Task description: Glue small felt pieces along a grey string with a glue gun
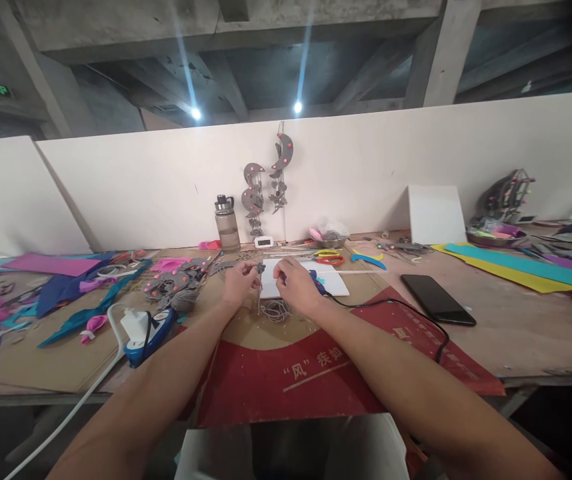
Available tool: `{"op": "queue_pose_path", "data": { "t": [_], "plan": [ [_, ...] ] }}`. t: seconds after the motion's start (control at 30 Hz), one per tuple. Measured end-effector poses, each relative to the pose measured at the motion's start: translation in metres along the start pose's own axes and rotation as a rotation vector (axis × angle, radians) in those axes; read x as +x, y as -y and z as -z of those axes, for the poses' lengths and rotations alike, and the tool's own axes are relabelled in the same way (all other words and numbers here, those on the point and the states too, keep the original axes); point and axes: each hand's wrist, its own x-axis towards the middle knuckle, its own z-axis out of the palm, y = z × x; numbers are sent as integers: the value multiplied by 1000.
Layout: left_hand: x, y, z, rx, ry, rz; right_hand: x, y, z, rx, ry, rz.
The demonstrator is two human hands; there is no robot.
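Note:
My left hand (240,285) is closed in a pinch on a small grey piece (261,269), from which a grey cord hangs. Close beside it, my right hand (297,285) has its fingers pressed together; whatever they hold is too small to make out. Both hands are over the near part of a white board (339,288). Below them lies a loose coil of grey cord (276,311) on the red and brown cardboard (286,393). A blue tool, seemingly a glue gun (317,281), is partly hidden behind my right hand, and a black cable runs from it.
Red-handled scissors (331,261) and a blue crescent piece (369,261) lie behind the board. A phone (437,299) is at right, a power strip (150,337) at left, near grey pieces with pink dots (173,283). A bottle (227,225) stands by the wall under grey moon hangings (283,153).

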Motion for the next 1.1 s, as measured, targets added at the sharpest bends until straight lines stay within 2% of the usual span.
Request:
{"op": "queue_pose_path", "data": {
  "t": [0.3, 0.4, 0.7, 1.1],
  "plan": [
    [-5, -3, -3, 9, 38, -75, 0, 1, 2, 5, 21, 23],
    [-3, -1, -4, -47, 45, -44, 1, 2, 3, -3, 18, 12],
    [2, -1, -2, -193, -41, 94, 0, 3, 2, 11, 38, 2],
    [-3, -7, -5, -188, -7, 65, -1, 0, 1, -8, 29, 4]
  ]
}}
